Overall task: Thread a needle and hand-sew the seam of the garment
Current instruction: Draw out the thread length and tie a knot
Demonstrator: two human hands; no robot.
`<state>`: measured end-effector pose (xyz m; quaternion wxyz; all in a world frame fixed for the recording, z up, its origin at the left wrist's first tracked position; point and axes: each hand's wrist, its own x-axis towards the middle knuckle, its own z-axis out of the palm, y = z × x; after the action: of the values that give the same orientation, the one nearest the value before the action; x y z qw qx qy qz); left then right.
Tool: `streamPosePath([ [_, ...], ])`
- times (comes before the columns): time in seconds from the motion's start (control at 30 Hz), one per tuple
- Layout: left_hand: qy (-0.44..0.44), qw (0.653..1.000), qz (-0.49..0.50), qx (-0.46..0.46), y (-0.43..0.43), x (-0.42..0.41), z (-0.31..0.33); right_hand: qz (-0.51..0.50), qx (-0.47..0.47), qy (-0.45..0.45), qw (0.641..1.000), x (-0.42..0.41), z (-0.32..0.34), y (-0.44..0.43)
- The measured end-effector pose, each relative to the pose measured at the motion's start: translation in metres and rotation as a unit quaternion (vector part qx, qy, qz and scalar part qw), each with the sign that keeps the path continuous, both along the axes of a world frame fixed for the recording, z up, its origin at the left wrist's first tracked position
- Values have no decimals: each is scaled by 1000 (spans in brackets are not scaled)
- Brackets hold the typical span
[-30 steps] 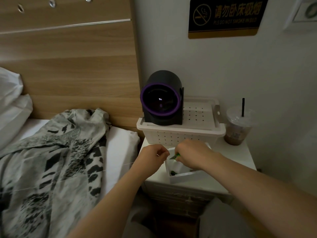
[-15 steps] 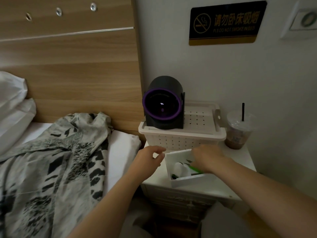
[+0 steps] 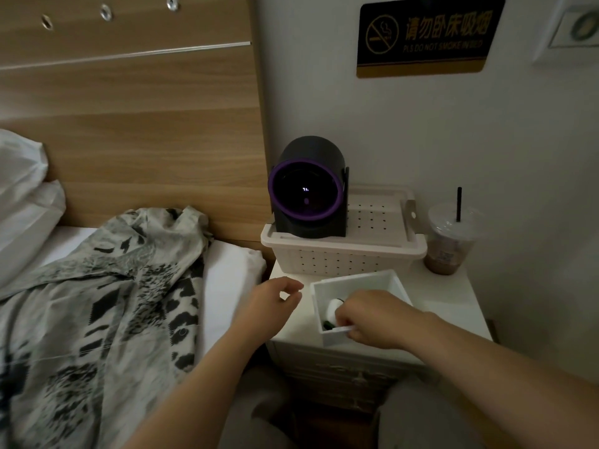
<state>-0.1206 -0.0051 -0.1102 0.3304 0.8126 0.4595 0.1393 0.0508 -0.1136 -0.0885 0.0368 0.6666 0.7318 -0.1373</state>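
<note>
Garment, grey with black blotches, is lying crumpled on the bed, spreading from the wooden headboard towards the viewer; pillows are sitting at the far left.

Left grip is hovering over the near left corner of the desk, just beside the bed's edge; its fingers are curling loosely, with thumb and forefinger close together; whether they are pinching anything cannot be told.

Right grip is reaching into a small white box on the desk; its fingers are curling over the box's front wall; whether they are clasping the wall or something inside cannot be told. A pale round item is showing in the box beside the knuckles.

Behind the box, a white perforated basket is standing against the wall, carrying a dark domed device with a purple ring on its face; to the right of the basket, a lidded cup with a black straw is holding a brown drink; a black and gold no-smoking sign is hanging on the wall above.
</note>
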Motion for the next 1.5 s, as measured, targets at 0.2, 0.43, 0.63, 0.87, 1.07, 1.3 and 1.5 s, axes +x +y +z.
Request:
streamPosePath([
  [0.2, 7, 989, -55, -134, -14, 7, 7, 23, 41, -10, 999, -6, 20, -8],
  [0.43, -174, 972, -55, -151, -23, 9, 50, 23, 73, -21, 997, 0, 100, -20],
  [0.63, -247, 963, -52, -94, -22, 24, 79, 5, 144, -80, 986, 25, 125, -10],
  [0.87, -146, 982, -109, -52, -30, 55, 76, -90, 161, -96, 978, 76, 96, 3],
  [1.07, -137, 979, -142, -59, -32, 85, 67, -137, 197, 31, 970, 65, 78, -2],
  [1.3, -133, 981, -122, -66, -23, 76, 53, -198, 194, 7, 961, 72, 58, 1],
  [1.5, -99, 994, -27, -33, 3, 4, 33, -152, 310, 53, 937, 40, 41, 4],
])
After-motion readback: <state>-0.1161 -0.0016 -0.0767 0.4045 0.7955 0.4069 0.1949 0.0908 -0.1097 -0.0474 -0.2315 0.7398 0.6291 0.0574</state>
